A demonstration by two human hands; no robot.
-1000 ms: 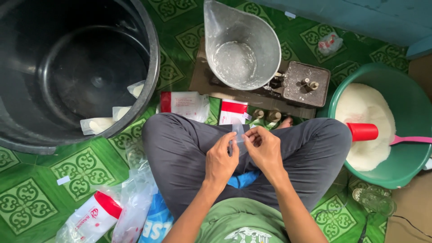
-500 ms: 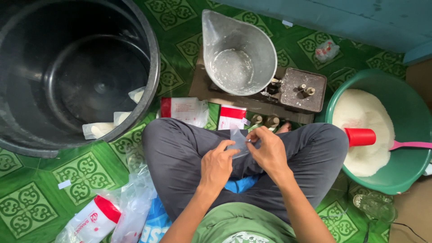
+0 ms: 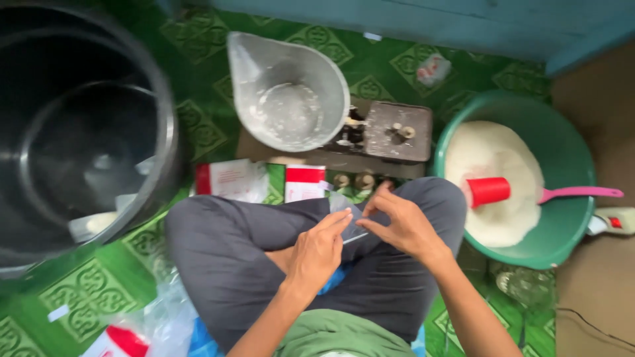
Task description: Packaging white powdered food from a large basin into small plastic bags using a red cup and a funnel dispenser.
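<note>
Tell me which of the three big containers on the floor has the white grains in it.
The green basin on the right, beside the person's right hand; a red scoop with a pink handle lies on its white heap. The metal scale pan holds only traces, the black bucket no heap.

black bucket | metal scoop pan | green basin | red cup

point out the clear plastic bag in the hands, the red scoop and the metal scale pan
clear plastic bag (image 3: pixel 349 221), head view, its middle between the fingers
red scoop (image 3: pixel 488 191), head view, side of the red cup
metal scale pan (image 3: pixel 289 89), head view, its inner wall
</note>
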